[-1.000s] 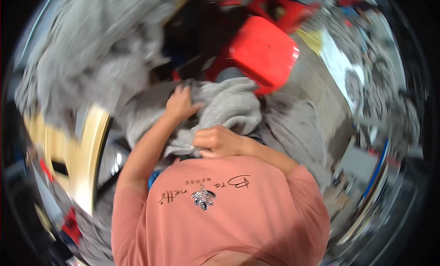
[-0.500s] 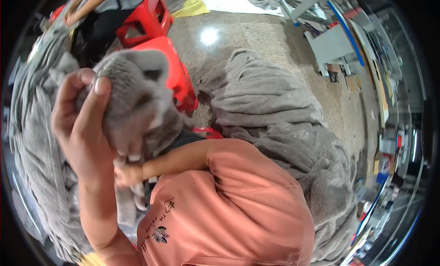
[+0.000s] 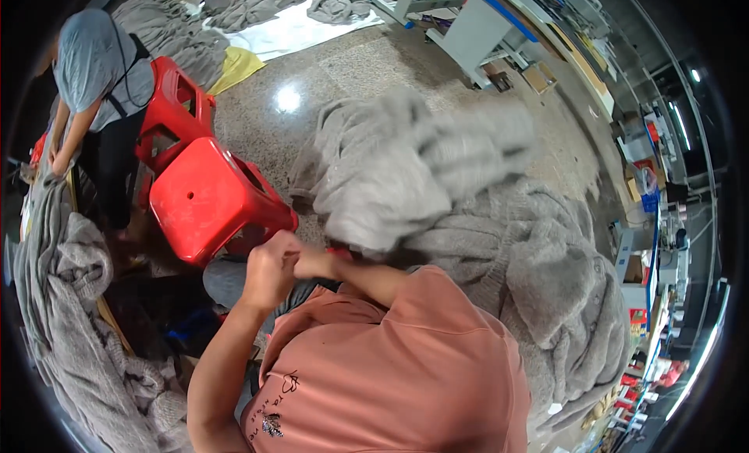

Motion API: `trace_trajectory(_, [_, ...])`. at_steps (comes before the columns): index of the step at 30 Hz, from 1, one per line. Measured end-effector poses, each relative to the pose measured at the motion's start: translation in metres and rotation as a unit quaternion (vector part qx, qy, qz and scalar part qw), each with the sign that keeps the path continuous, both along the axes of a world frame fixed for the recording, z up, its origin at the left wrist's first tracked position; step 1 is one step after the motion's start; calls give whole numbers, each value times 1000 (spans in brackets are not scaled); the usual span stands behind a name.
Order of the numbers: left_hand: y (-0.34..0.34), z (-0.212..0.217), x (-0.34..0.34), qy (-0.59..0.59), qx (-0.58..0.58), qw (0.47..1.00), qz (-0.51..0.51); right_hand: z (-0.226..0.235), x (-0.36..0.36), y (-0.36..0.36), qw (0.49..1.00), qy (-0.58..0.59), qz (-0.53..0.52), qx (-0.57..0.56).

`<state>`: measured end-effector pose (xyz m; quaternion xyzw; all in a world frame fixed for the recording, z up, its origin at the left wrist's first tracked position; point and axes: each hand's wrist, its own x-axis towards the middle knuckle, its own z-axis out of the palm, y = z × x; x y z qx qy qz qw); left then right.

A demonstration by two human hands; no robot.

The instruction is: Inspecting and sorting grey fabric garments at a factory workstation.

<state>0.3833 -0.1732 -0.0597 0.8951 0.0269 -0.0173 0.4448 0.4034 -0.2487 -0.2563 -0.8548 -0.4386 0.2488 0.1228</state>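
Note:
My left hand point(image 3: 269, 272) is raised in front of my chest, its fingers curled closed. Whatever may be inside them does not show. My right hand point(image 3: 307, 262) meets it there, its fingers mostly hidden behind the left hand. Beyond them, a grey knit garment point(image 3: 476, 145) is smeared by motion over a heap of similar grey knitwear point(image 3: 554, 289) on my right. Neither hand touches that blurred garment. The nearest thing to my hands is a red plastic stool point(image 3: 204, 195), just past them to the left.
More grey knitwear point(image 3: 70, 312) hangs along the left side. A second red stool point(image 3: 175, 102) stands behind the first, beside a seated person point(image 3: 97, 63). Far off, garments lie on a white sheet point(image 3: 289, 31) near a yellow cloth point(image 3: 238, 69). Worktables point(image 3: 484, 31) line the right.
The grey fuzzy knit piece at my raised left hand is gone from it. Both hands have come together further right and lower. A blurred grey garment now shows over the right-hand heap. The view has shifted.

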Motion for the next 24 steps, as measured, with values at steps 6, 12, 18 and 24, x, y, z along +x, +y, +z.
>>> trace_trajectory(6, [85, -25, -119, 8, -155, 952, 262, 50, 6, 43, 981, 26, 187, 51])
trace_trajectory(12, [98, -29, -249, -5, -241, 816, 525, 71, -32, 99, 953, 110, 266, 91])
trace_trajectory(18, [54, -57, -326, 4, -314, 607, 730, 53, -65, 96, 917, 115, 362, 123])
trace_trajectory(24, [66, -8, -371, -40, 47, 627, 777, 50, -80, 109, 883, 79, 462, 9])
